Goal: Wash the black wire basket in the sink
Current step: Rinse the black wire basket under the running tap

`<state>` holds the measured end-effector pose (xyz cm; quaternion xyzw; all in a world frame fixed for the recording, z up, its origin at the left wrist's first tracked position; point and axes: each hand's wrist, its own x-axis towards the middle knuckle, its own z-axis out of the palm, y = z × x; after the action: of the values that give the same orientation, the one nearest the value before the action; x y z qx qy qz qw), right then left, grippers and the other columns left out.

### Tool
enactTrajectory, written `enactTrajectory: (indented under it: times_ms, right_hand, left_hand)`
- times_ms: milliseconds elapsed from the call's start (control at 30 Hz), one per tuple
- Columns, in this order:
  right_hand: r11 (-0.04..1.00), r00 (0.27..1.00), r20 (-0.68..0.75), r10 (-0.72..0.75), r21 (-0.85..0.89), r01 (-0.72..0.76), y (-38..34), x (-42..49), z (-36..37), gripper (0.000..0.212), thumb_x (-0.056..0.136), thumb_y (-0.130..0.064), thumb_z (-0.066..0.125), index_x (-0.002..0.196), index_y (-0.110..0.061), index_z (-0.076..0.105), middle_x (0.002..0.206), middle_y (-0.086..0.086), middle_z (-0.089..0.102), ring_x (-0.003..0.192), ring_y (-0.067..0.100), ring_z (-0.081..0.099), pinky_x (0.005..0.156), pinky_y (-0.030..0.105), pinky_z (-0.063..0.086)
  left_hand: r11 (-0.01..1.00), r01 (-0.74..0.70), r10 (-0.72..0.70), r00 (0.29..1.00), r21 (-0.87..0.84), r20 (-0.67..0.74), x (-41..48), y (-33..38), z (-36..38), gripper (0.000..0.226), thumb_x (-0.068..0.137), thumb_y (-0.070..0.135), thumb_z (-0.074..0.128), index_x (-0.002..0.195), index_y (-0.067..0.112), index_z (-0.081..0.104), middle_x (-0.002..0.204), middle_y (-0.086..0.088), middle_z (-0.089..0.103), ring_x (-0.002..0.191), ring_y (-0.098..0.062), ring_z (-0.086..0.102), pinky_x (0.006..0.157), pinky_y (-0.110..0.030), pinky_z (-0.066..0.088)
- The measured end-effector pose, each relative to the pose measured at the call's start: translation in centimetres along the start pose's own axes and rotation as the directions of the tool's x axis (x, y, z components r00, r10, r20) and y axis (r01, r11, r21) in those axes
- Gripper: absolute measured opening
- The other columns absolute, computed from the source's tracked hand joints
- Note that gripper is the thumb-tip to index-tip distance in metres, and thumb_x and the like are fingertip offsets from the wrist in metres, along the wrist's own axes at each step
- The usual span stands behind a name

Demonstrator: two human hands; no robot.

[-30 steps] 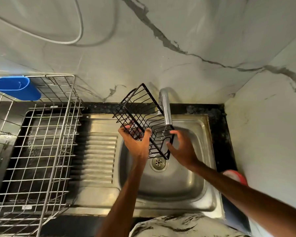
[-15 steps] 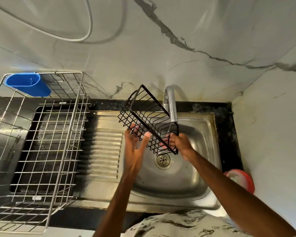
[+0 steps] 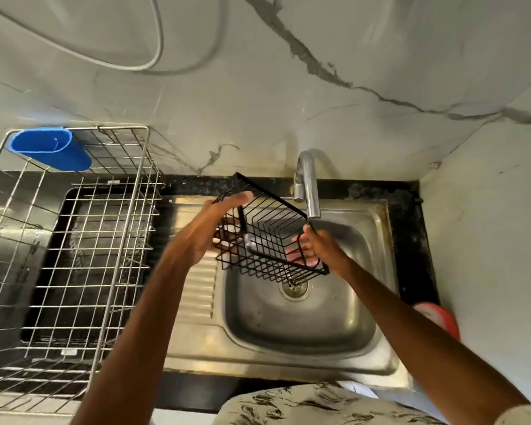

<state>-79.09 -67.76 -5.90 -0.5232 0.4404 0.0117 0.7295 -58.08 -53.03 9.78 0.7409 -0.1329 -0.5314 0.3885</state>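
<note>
Head view: a steel wire rack (image 3: 83,240) fills the counter on the left, just beside the sink (image 3: 288,360). The basket (image 3: 267,237) is held tilted in the air over the bowl's far left part, its right corner just under the tap (image 3: 308,185). The left hand (image 3: 209,228) spans its left end, thumb stretched out along the far rim and fingers (image 3: 227,240) nearly straight beneath the wires. The right hand (image 3: 319,250) grips the right end, thumb up on the corner and fingers curled inside. A blue cup (image 3: 51,148) hangs on the rack's far corner. The drain (image 3: 295,286) lies below the basket's near edge.
</note>
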Motion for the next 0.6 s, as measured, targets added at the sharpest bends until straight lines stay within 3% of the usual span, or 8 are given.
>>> enactTrajectory:
  times_ms: [133, 200, 300, 367, 433, 467, 533, 600]
  right_hand:
    - [0.989, 0.989, -0.087, 0.116, -0.084, -0.123, 0.1, 1.6, 0.2, 0.049, 0.111, -0.037, 0.027, 0.12, 0.0, 0.058, 0.086, 0.011, 0.075, 0.072, 0.021, 0.075, 0.057, 0.026, 0.055]
    - [0.967, 0.975, -0.156, 0.157, -0.178, -0.184, -0.1, 2.5, 0.8, 0.041, 0.111, -0.03, 0.029, 0.122, 0.0, 0.055, 0.097, 0.017, 0.071, 0.078, 0.024, 0.071, 0.058, 0.028, 0.053]
    - [0.796, 0.96, -0.276, -0.054, -0.593, -0.126, 0.4, 3.3, 1.2, 0.032, 0.108, -0.013, 0.036, 0.133, 0.004, 0.048, 0.121, 0.023, 0.062, 0.1, 0.029, 0.062, 0.08, 0.033, 0.051]
    - [0.68, 0.943, -0.179, -0.279, -0.73, 0.063, 0.7, 3.2, 1.4, 0.044, 0.104, -0.007, 0.044, 0.148, -0.002, 0.038, 0.129, 0.02, 0.059, 0.102, 0.022, 0.06, 0.082, 0.029, 0.051]
    - [0.512, 0.891, 0.011, -0.453, -0.815, 0.27, 0.6, 2.6, 0.7, 0.058, 0.103, -0.007, 0.044, 0.158, -0.008, 0.023, 0.148, 0.019, 0.047, 0.113, 0.025, 0.064, 0.086, 0.032, 0.058]
    - [0.42, 0.865, 0.107, -0.491, -0.84, 0.342, 0.8, 2.5, -0.1, 0.061, 0.102, -0.005, 0.044, 0.159, -0.011, 0.022, 0.157, 0.016, 0.038, 0.122, 0.026, 0.061, 0.093, 0.032, 0.057]
    - [0.228, 0.8, 0.282, -0.529, -0.861, 0.454, 0.8, 2.3, -2.2, 0.067, 0.094, 0.008, 0.049, 0.156, -0.011, 0.032, 0.164, 0.008, 0.027, 0.142, 0.022, 0.044, 0.111, 0.033, 0.045]
    - [0.064, 0.746, 0.43, -0.509, -0.845, 0.53, 0.3, 2.0, -3.9, 0.071, 0.085, 0.013, 0.053, 0.152, -0.01, 0.041, 0.161, 0.006, 0.035, 0.146, 0.018, 0.037, 0.121, 0.031, 0.031]
  left_hand:
    - [0.998, 0.032, -0.031, 0.999, 0.05, -0.024, 0.2, 0.5, 2.0, 0.125, 0.046, 0.075, 0.089, 0.148, 0.029, 0.033, 0.14, -0.009, 0.051, 0.118, -0.033, 0.061, 0.086, -0.054, 0.06]
    - [0.999, 0.005, -0.001, 0.995, 0.039, -0.104, 0.4, 0.4, 3.2, 0.118, 0.055, 0.064, 0.087, 0.15, 0.027, 0.028, 0.137, -0.008, 0.049, 0.118, -0.032, 0.058, 0.087, -0.051, 0.058]
    - [0.999, -0.046, 0.05, 0.979, 0.021, -0.2, 0.4, 0.0, 4.0, 0.101, 0.068, 0.051, 0.086, 0.149, 0.025, 0.031, 0.133, -0.007, 0.05, 0.113, -0.029, 0.058, 0.07, -0.042, 0.06]
    - [0.998, -0.048, 0.055, 0.976, 0.039, -0.211, 0.6, -0.3, 3.8, 0.098, 0.063, 0.054, 0.085, 0.144, 0.028, 0.035, 0.131, -0.008, 0.053, 0.105, -0.03, 0.066, 0.062, -0.039, 0.063]
    - [0.993, -0.063, 0.083, 0.971, 0.098, -0.224, 0.7, -0.3, 3.3, 0.101, 0.058, 0.06, 0.082, 0.143, 0.029, 0.037, 0.132, -0.008, 0.055, 0.098, -0.029, 0.071, 0.074, -0.047, 0.065]
    - [0.988, -0.084, 0.113, 0.967, 0.132, -0.23, 0.6, -0.1, 3.0, 0.102, 0.059, 0.061, 0.081, 0.145, 0.027, 0.037, 0.135, -0.008, 0.054, 0.099, -0.026, 0.07, 0.082, -0.049, 0.062]
    - [0.969, -0.14, 0.19, 0.95, 0.203, -0.248, 0.8, 0.2, 2.4, 0.095, 0.071, 0.058, 0.079, 0.149, 0.022, 0.036, 0.139, -0.004, 0.051, 0.096, -0.016, 0.065, 0.083, -0.033, 0.056]
    - [0.954, -0.17, 0.233, 0.939, 0.248, -0.253, 1.1, 0.6, 1.9, 0.085, 0.082, 0.05, 0.077, 0.15, 0.019, 0.037, 0.14, -0.004, 0.05, 0.094, -0.011, 0.061, 0.082, -0.022, 0.049]
